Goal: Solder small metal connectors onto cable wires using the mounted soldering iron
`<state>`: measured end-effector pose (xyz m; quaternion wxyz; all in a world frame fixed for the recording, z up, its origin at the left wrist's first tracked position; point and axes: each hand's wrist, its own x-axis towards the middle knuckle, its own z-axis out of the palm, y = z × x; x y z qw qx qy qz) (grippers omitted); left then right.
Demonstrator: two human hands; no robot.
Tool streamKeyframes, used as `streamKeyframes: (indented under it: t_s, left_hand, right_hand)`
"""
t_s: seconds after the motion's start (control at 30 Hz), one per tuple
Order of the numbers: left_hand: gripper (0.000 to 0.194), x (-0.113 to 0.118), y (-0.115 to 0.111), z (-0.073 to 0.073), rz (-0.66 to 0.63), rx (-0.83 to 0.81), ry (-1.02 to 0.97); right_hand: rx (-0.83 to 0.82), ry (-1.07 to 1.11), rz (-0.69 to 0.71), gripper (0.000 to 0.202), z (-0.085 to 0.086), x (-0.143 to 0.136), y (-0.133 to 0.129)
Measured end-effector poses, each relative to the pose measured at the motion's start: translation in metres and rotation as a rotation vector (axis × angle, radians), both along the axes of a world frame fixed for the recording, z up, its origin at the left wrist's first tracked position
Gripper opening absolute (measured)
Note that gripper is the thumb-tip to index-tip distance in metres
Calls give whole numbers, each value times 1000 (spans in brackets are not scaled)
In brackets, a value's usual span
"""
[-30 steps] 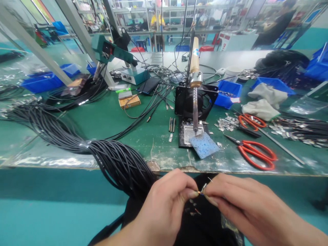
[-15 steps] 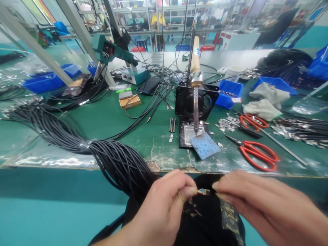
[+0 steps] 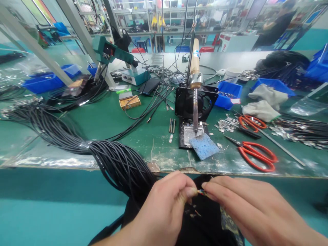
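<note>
My left hand [image 3: 165, 205] is closed in a pinch on a cable end, held low in front of the bench edge. Thin coloured wires [image 3: 201, 192] stick out of that pinch towards the right. My right hand [image 3: 248, 201] has its fingertips pressed together around the small metal connector at the tip of those wires, which they now hide. Dark cloth with a few small scraps [image 3: 196, 212] lies below both hands. On the left, a thick bundle of black cables [image 3: 115, 153] hangs over the bench edge.
A soldering iron [image 3: 195, 102] hangs tip-down over a blue sponge [image 3: 204, 146], in front of a black fan [image 3: 196, 102]. Red-handled scissors [image 3: 258, 156], grey gloves [image 3: 265, 102] and loose metal pieces [image 3: 227, 123] lie to the right. Blue bins [image 3: 228, 94] stand behind. People are in the background.
My right hand has moved left to the wire end, and its fingertips have closed over the connector that showed before. My left hand has stayed in place.
</note>
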<state>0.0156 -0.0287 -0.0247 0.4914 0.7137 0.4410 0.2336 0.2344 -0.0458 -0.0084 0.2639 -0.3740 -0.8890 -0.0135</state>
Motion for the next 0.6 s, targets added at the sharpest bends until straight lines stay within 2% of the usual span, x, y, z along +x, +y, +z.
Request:
streamKeyframes:
  t_s: [0.37, 0.6]
  left_hand:
    - [25, 0, 0, -1, 15, -10, -13]
    - [26, 0, -1, -4, 7, -18, -11]
  right_hand:
    - [44, 28, 20, 49, -5, -1, -1]
    - [49, -20, 12, 39, -5, -2, -2]
